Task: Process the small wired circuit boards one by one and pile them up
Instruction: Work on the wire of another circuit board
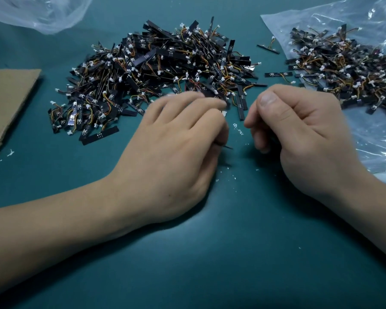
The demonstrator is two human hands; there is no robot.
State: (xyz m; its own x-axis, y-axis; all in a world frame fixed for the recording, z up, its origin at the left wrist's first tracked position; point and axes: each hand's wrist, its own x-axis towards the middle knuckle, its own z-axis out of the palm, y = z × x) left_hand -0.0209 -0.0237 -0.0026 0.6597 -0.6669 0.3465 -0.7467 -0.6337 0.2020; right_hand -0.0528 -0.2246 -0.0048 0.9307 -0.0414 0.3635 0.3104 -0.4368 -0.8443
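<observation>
Green mat (210, 253) covers the bench. Main heap of boards (161, 70) sits centre, far side; a second heap (343, 68) lies on a clear plastic bag (370, 139) at right, with a cardboard sheet (7, 99) at left. Hands are apart, just in front of the main heap. Left hand (178, 141) reaches to the heap's near edge, fingers blurred; a thin dark sliver (226, 147) pokes out beneath it, probably a board, but the grip is hidden, so I cannot tell. Right hand (299, 130) is curled, thumb on forefinger, nothing visible in it. White scraps (239, 129) lie between the hands. Judgement: boards are light, stiff strips; their wires are soft and tangle, so pinch the strip edges, not the leads or white plug.
</observation>
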